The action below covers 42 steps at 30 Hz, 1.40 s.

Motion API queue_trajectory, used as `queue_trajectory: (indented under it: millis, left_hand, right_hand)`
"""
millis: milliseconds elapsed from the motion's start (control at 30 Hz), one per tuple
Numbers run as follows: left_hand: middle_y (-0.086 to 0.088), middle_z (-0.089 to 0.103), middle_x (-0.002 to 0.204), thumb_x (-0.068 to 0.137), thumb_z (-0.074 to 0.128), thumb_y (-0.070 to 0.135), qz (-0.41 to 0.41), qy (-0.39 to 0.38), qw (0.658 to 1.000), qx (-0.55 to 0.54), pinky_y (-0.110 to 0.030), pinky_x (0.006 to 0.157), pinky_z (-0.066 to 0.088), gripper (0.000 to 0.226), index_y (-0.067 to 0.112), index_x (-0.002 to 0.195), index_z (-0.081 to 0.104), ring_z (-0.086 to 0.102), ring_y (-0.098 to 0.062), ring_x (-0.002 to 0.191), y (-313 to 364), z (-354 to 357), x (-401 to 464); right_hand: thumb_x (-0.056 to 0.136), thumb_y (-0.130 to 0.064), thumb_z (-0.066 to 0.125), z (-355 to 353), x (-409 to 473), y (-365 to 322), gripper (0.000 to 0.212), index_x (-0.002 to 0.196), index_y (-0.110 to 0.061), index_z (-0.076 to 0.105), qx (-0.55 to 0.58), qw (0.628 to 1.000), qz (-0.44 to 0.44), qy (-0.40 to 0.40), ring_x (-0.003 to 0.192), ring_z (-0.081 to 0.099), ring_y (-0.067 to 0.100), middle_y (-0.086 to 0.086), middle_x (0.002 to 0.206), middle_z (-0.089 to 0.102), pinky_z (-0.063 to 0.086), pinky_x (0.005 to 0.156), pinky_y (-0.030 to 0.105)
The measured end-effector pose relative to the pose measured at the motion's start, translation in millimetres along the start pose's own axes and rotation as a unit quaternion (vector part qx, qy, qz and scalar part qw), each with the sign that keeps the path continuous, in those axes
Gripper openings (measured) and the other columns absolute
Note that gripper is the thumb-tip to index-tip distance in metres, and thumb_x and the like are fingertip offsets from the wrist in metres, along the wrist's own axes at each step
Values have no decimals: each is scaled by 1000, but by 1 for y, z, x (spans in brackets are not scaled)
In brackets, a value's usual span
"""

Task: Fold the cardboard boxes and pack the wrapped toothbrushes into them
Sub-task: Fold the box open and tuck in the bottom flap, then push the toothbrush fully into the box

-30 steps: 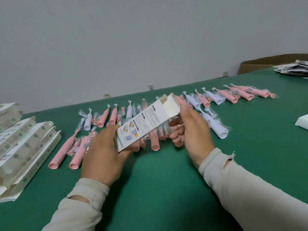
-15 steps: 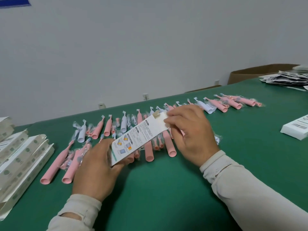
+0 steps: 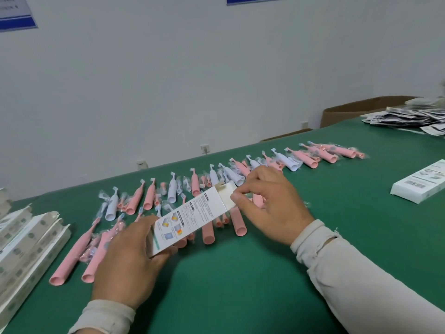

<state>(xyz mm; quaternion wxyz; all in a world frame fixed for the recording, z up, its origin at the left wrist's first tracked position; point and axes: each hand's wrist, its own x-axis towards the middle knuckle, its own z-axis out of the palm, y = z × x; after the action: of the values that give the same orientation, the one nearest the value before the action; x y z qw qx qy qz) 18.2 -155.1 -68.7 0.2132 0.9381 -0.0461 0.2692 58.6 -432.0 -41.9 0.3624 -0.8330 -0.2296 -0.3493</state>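
Cardboard box [image 3: 192, 218], slim and glossy-printed, gripped by left hand [image 3: 130, 263]; right hand [image 3: 269, 203] apparently pinches its end flap.

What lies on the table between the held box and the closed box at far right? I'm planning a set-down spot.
In the head view, past the right hand, only bare green table before the closed box.

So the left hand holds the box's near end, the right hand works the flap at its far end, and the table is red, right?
Not quite: the table is green, as the head view shows. The rest holds: the left hand holds the near end of the box, and the right hand works the flap at its far end.
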Motion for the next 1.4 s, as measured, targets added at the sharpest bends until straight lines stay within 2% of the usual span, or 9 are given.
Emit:
queue_trajectory:
  millis: [133, 400, 533, 633, 833, 967, 1033, 1233, 1400]
  left_hand:
    - [23, 53, 90, 73, 85, 36, -6, -7, 1000, 3, -39, 69, 49, 50, 42, 109, 51, 51, -12, 84, 2, 2, -1]
    - [22, 57, 96, 72, 85, 38, 7, -29, 1000, 0, -39, 72, 48, 50, 42, 110, 53, 51, -11, 87, -3, 2, -2]
    - [29, 55, 95, 71, 86, 38, 14, -36, 999, -26, -35, 70, 44, 53, 49, 108, 50, 49, 0, 88, -1, 0, -4]
    - [29, 60, 98, 69, 87, 41, 19, -51, 996, -68, -37, 77, 50, 52, 53, 105, 52, 55, -1, 94, 3, -3, -4]
    - [25, 53, 93, 65, 54, 85, 49, -45, 998, 22, -26, 60, 49, 69, 39, 118, 52, 53, 1, 81, 20, -8, 19]
    - [15, 53, 86, 68, 55, 77, 28, 22, 999, 40, -30, 57, 43, 65, 29, 112, 59, 53, -11, 77, 22, -4, 16]
    - [13, 58, 88, 69, 53, 78, 13, 20, 999, 35, -31, 57, 46, 62, 31, 110, 57, 54, -11, 76, 16, -3, 11]
    - [17, 54, 83, 69, 54, 79, 13, 19, 999, 35, -30, 56, 47, 57, 36, 106, 55, 52, -9, 73, 11, -5, 5]
    - [24, 46, 77, 66, 48, 84, 23, 19, 999, 14, -27, 53, 38, 50, 44, 96, 45, 49, -5, 69, 16, -7, 4]
  right_hand:
    - [86, -23, 71, -6, 4, -1, 16, 96, -12, 76, -47, 993, -105, -10, 100, 61, 20, -1, 104, 69, 49, 91, 33]
    - [90, -26, 59, -2, -4, 0, 53, 141, -36, 51, 126, 974, 62, -180, 102, 57, 1, -29, 115, 52, 52, 78, 18]
    - [84, -34, 52, 1, -5, -3, 57, 140, -46, 50, 218, 947, 117, -203, 89, 64, 14, -26, 116, 53, 57, 78, 31]
    - [83, -33, 53, 3, -5, -4, 52, 125, -64, 51, 286, 933, 113, -186, 84, 60, 1, -23, 118, 56, 55, 76, 26]
    - [75, -44, 56, 1, 3, 1, 50, 121, -64, 56, 365, 908, 138, -151, 79, 58, -2, -24, 115, 63, 52, 75, 23]
    - [89, -38, 64, -19, 9, 32, 15, 102, -46, 65, 199, 949, 235, 71, 93, 61, -2, -23, 103, 66, 54, 92, 32]
    - [92, -30, 62, -35, 7, 54, 9, 90, -38, 62, 32, 952, 283, 114, 85, 60, 1, -20, 93, 64, 54, 83, 32]
    - [91, -39, 58, -30, 4, 81, 19, 109, -35, 62, -180, 918, 336, -112, 87, 61, 16, -11, 99, 66, 50, 77, 31]
    - [91, -43, 59, -24, 6, 79, 31, 119, -33, 58, -248, 893, 321, -193, 92, 59, 19, -6, 114, 63, 48, 75, 31]
